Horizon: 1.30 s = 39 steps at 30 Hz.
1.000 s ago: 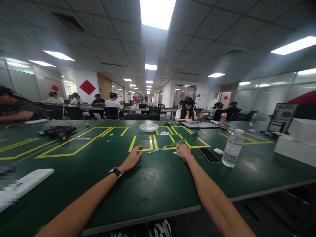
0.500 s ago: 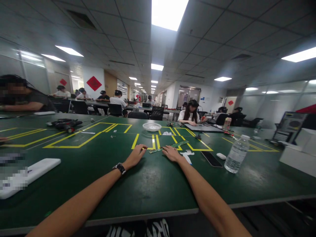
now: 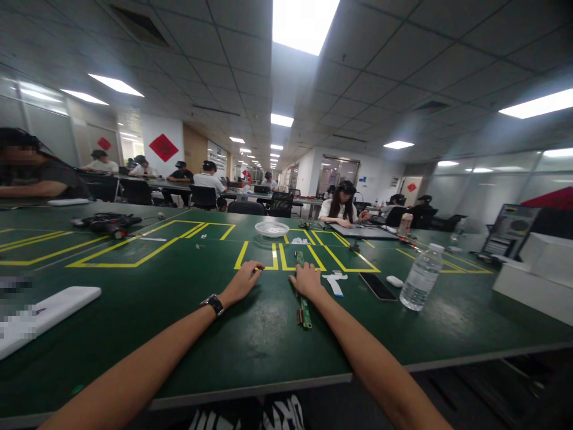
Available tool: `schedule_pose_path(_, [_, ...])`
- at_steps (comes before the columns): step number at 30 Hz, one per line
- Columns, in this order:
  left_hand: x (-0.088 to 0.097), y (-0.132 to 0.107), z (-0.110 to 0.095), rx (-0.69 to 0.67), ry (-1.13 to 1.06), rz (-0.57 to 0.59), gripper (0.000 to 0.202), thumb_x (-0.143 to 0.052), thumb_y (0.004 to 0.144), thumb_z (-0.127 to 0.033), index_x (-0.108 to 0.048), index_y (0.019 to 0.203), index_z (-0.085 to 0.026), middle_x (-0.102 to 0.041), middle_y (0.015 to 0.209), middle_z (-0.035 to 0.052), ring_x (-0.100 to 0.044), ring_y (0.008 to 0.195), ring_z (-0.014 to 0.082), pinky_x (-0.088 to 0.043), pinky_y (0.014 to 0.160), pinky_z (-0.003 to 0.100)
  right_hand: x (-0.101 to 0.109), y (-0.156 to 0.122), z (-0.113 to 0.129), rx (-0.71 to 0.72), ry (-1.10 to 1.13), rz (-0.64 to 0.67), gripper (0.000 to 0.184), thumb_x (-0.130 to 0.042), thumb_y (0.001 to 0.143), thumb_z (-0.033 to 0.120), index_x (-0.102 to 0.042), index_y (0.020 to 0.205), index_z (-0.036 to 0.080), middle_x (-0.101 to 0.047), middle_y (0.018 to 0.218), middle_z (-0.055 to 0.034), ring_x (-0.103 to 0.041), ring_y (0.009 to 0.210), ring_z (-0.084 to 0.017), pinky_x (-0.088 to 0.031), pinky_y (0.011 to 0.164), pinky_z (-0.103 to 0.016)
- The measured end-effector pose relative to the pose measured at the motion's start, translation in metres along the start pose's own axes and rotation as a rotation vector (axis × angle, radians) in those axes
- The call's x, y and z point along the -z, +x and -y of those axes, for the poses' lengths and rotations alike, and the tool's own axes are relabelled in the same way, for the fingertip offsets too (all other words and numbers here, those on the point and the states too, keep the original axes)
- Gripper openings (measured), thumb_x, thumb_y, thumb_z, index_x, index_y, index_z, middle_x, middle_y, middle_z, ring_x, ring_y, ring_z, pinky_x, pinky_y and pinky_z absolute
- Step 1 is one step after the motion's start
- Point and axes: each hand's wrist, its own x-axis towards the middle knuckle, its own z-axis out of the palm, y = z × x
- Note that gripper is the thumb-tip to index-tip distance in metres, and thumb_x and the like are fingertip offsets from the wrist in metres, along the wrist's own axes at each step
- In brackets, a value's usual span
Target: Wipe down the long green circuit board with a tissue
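A long, narrow green circuit board (image 3: 305,313) lies lengthwise on the green table, pointing toward me. My right hand (image 3: 308,280) grips it around its middle, covering that part, with both ends showing beyond the hand. To the left, my left hand (image 3: 244,280) rests on the table, fingers loosely bent and holding nothing. It is apart from the board and wears a black watch (image 3: 213,303) on the wrist. Just right of my right hand is a white ribbon-like piece with a blue end (image 3: 335,285).
A clear round dish (image 3: 271,229) sits ahead among yellow tape lines. At right are a phone (image 3: 376,286), a white earbud case (image 3: 394,281), a water bottle (image 3: 421,278) and white boxes (image 3: 532,295). A white slab (image 3: 67,310) lies left. Across the table, a person (image 3: 342,206) sits working.
The circuit board has turned under my right hand from lying crosswise to pointing toward me. My left hand has hardly moved, and the view has shifted slightly.
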Motion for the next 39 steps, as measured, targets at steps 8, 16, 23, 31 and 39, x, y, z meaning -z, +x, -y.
schedule_pose_path(8, [-0.009, 0.000, 0.002, 0.051, -0.092, 0.032, 0.026, -0.049, 0.084, -0.034, -0.064, 0.098, -0.018, -0.065, 0.098, 0.0088, -0.056, 0.091, 0.0231, -0.042, 0.087, 0.037, 0.005, -0.002, 0.007, 0.090, -0.002, 0.084, 0.030, -0.041, 0.086, 0.018, -0.060, 0.109, 0.018, -0.062, 0.106, -0.0154, -0.057, 0.100, -0.026, -0.043, 0.079, -0.033])
schedule_pose_path(16, [-0.023, 0.002, -0.019, 0.407, -0.529, 0.071, 0.043, -0.047, 0.084, -0.046, -0.061, 0.106, -0.012, -0.070, 0.087, 0.0080, -0.061, 0.084, 0.0199, -0.043, 0.076, 0.029, 0.018, -0.016, 0.038, 0.216, 0.145, -0.016, 0.043, -0.045, 0.082, 0.017, -0.051, 0.124, 0.025, -0.067, 0.099, -0.0077, -0.062, 0.092, -0.022, -0.043, 0.075, -0.028])
schedule_pose_path(23, [-0.020, 0.002, -0.006, 0.516, -0.780, -0.104, 0.043, -0.055, 0.076, -0.054, -0.061, 0.088, -0.013, -0.063, 0.075, 0.0029, -0.054, 0.058, 0.0103, -0.036, 0.048, 0.019, 0.031, -0.037, 0.064, 0.542, 0.316, -0.114, 0.044, -0.045, 0.088, 0.032, -0.046, 0.130, 0.022, -0.065, 0.104, -0.0070, -0.058, 0.096, -0.019, -0.040, 0.083, -0.027])
schedule_pose_path(31, [-0.022, 0.005, -0.006, 0.588, -0.961, -0.159, 0.027, -0.064, 0.075, -0.037, -0.059, 0.087, -0.013, -0.065, 0.070, 0.0028, -0.061, 0.058, 0.0120, -0.048, 0.054, 0.023, 0.028, 0.001, -0.030, -0.141, 0.021, -0.047, 0.048, -0.032, 0.093, 0.043, -0.047, 0.130, 0.015, -0.049, 0.130, -0.0171, -0.038, 0.123, -0.028, -0.031, 0.097, -0.042])
schedule_pose_path(39, [-0.026, 0.003, -0.009, 0.597, -1.000, -0.185, 0.018, -0.059, 0.082, -0.031, -0.053, 0.088, -0.016, -0.055, 0.062, -0.0037, -0.054, 0.042, 0.0065, -0.042, 0.039, 0.017, 0.001, 0.002, -0.067, -0.216, -0.055, 0.101, 0.045, -0.039, 0.090, 0.042, -0.064, 0.109, 0.010, -0.056, 0.118, -0.0226, -0.049, 0.111, -0.035, -0.040, 0.085, -0.047])
